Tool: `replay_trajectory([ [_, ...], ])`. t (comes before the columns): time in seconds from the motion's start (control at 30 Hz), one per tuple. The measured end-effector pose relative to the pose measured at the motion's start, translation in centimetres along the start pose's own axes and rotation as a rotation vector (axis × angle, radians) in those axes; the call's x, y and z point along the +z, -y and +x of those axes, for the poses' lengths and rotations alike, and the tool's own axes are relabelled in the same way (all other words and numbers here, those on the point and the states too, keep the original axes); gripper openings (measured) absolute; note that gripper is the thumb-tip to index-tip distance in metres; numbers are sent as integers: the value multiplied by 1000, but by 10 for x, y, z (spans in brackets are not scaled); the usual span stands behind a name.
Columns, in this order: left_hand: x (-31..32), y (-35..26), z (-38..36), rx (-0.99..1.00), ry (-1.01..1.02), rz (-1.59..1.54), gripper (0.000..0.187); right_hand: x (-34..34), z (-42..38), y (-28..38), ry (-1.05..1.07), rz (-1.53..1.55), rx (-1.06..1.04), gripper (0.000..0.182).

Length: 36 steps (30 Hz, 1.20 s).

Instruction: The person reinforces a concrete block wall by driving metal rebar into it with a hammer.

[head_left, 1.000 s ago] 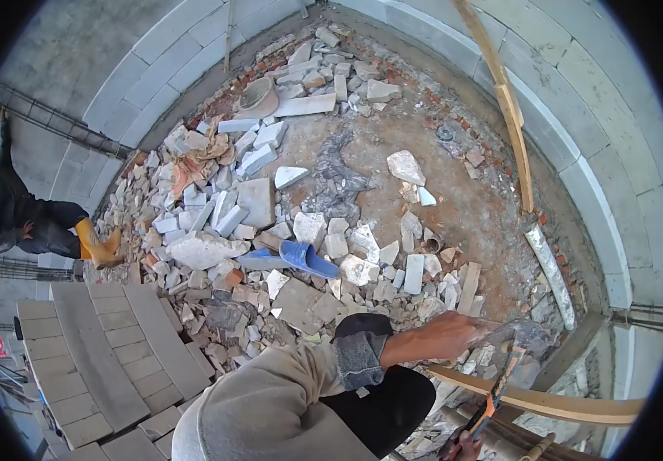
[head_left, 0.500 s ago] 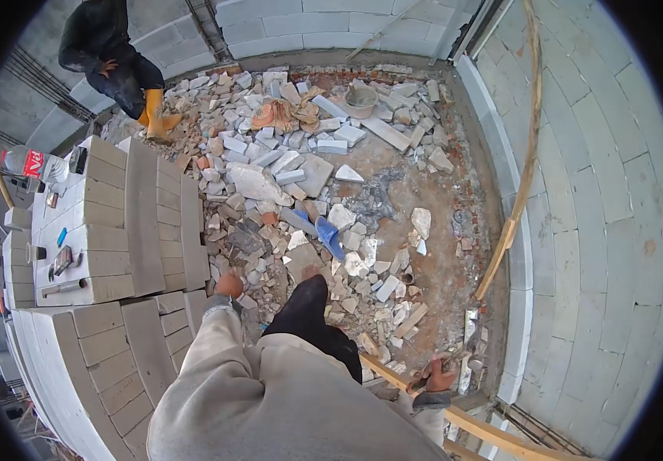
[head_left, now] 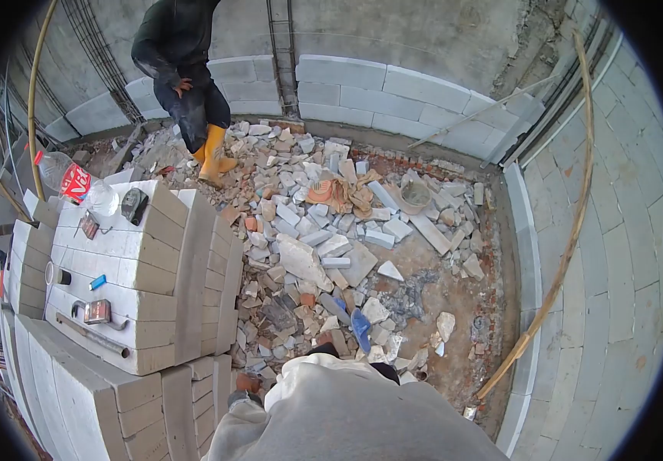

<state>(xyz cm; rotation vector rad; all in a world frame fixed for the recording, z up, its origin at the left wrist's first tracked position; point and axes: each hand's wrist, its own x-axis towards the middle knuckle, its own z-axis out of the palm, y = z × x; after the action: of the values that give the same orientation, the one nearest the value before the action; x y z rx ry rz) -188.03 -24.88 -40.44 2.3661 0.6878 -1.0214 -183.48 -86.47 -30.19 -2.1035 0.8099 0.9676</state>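
My left hand [head_left: 247, 383] hangs low at the bottom, beside the stacked pale blocks [head_left: 155, 346] and over the rubble. It looks small and its fingers do not show clearly, so I cannot make out whether it is closed. My right hand is out of view, below my grey sleeve and torso. In front of my legs a blue slipper [head_left: 360, 330] lies among broken blocks. On top of the stack are a plastic bottle [head_left: 78, 180] with a red label, a cup [head_left: 56, 273], a blue lighter [head_left: 98, 282], a small box [head_left: 97, 311] and a metal pipe [head_left: 93, 335].
Broken block rubble [head_left: 300, 261] covers much of the floor, with a bucket [head_left: 416, 194] at its far side. A person [head_left: 181, 77] in yellow boots stands at the back left. A long wooden pole [head_left: 550, 307] leans against the right block wall [head_left: 615, 253].
My view has tilted up and turned left, so the scene sits lower and further right. My right hand and the wooden beam near it have left the picture. My left hand remains low.
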Motion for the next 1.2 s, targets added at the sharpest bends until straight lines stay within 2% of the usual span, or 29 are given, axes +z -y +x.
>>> replay_trajectory([
  [0.07, -28, -31, 20, 35, -188, -72, 33, -6, 30, 59, 15, -46, -59, 29],
  [0.1, -42, -55, 34, -156, -305, -170, 34, -12, 46, 88, 18, -58, -93, 30],
  [0.13, -64, -70, 43, -19, -246, -281, 28, -18, 60, 116, 18, -61, -127, 30],
  [0.17, -74, -89, 56, -19, -369, -471, 20, -25, 73, 143, 12, -61, -158, 30],
  [0.23, -108, -119, 87, 3, -307, -473, 19, -38, 97, 191, 5, -60, -214, 31],
  [0.33, -134, -154, 138, 61, -421, -453, 19, -57, 135, 250, -2, -79, -261, 32],
  [0.43, -147, -195, 189, 52, -448, -443, 20, -80, 182, 291, 13, -151, -274, 32],
  [0.47, -166, -225, 176, -4, -326, -648, 25, -90, 200, 300, 16, -185, -262, 33],
  [0.57, -152, -258, 227, -111, -261, -864, 25, -131, 257, 322, 41, -313, -181, 34],
  [0.6, -141, -273, 238, -183, -318, -865, 23, -153, 277, 333, 45, -366, -143, 34],
  [0.63, -150, -297, 265, -199, -373, -668, 25, -176, 295, 348, 50, -417, -114, 34],
  [0.7, -131, -301, 268, -275, -413, -245, 29, -227, 331, 372, 42, -543, -14, 35],
  [0.73, -127, -285, 295, 189, -199, -9, 37, -256, 346, 395, 16, -606, 26, 35],
  [0.8, -152, -335, 279, -70, -388, -391, 32, -312, 376, 439, -121, -606, 10, 36],
  [0.83, -166, -360, 271, -135, -478, -670, 30, -335, 390, 462, -235, -489, -105, 40],
  [0.9, -221, -416, 251, -153, -598, -967, 25, -375, 402, 528, -332, -387, -443, 33],
  [0.93, -240, -429, 263, -211, -648, -1092, 22, -384, 435, 542, -399, -255, -661, 29],
  [0.97, -263, -443, 275, -172, -718, -1161, 20, -391, 469, 549, -466, -108, -865, 29],
  [1.07, -351, -500, 294, -24, -857, -1275, 15, -395, 439, 645, -268, 206, -683, 38],
  [1.2, -483, -593, 363, 263, -911, -1485, 16, -373, 454, 716, -352, 145, -770, 46],
])
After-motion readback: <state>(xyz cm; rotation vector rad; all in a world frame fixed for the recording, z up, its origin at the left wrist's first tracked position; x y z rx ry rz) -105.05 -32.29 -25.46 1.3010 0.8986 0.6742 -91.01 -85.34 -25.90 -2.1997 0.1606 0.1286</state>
